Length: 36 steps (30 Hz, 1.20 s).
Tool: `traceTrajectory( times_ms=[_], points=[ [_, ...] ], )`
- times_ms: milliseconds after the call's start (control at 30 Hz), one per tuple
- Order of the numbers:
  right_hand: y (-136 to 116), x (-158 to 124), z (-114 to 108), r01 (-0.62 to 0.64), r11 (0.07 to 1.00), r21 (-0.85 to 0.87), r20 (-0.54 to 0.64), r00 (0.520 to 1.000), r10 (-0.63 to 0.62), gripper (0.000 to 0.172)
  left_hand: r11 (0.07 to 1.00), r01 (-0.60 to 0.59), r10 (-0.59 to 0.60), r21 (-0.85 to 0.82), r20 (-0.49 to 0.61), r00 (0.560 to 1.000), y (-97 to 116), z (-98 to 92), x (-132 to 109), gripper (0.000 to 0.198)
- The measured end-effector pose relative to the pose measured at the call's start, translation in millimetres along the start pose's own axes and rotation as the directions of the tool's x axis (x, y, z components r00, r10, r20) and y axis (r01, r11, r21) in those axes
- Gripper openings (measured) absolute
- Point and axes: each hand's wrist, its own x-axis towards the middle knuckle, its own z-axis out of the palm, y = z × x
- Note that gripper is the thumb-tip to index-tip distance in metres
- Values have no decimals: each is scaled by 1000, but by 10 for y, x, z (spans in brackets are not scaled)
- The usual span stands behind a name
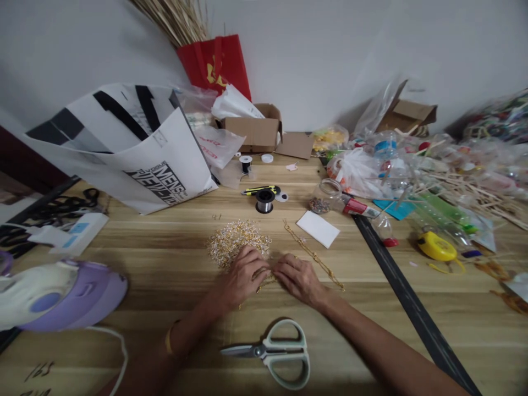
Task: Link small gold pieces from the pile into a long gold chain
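My left hand [248, 268] is at the front edge of a pile of small clear and gold beads [225, 239], fingers bent and pinched together. Close beside it, my right hand [299, 276] is closed too, its fingertips meeting those of the left. A thin gold beaded strand [270, 279] shows between and just below the fingertips; most of it is hidden by the fingers. To the right of my right hand, a longer gold beaded chain [315, 257] lies across the wood. Scissors with pale handles [284, 352] rest in front of my hands, blades pointing left.
Behind the beads stand a wire spool [264, 201] and a yellow utility knife [258, 190]. A white card [318, 229] and a jar of beads [325, 198] are to the right, near a yellow tape measure [437, 246]. A purple iron [82, 297] and white paper bag [173, 159] stand left.
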Motion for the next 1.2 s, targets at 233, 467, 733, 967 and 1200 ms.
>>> traceTrajectory(
  times_ms=[233, 467, 733, 967, 1200],
  points=[
    [-36, 24, -13, 31, 998, -51, 3, 1000, -31, 16, 999, -20, 19, -30, -21, 1000, -29, 46, -12, 13],
    [-44, 26, -17, 40, 996, -79, 15, 999, -39, 16, 1000, -21, 21, -19, -10, 1000, -38, 89, -32, 11],
    [-56, 33, -12, 52, 995, -83, 7, 999, -51, 17, 998, -40, 40, -52, -15, 999, -42, 96, -23, 14],
    [-65, 45, -41, 38, 997, -67, 36, 999, -36, 18, 999, -35, 34, -36, -31, 999, -31, 86, -5, 15],
    [-26, 46, -49, -41, 998, -56, 19, 999, 42, 17, 999, -14, 14, 50, 7, 1000, -124, 66, 62, 15]
  ],
)
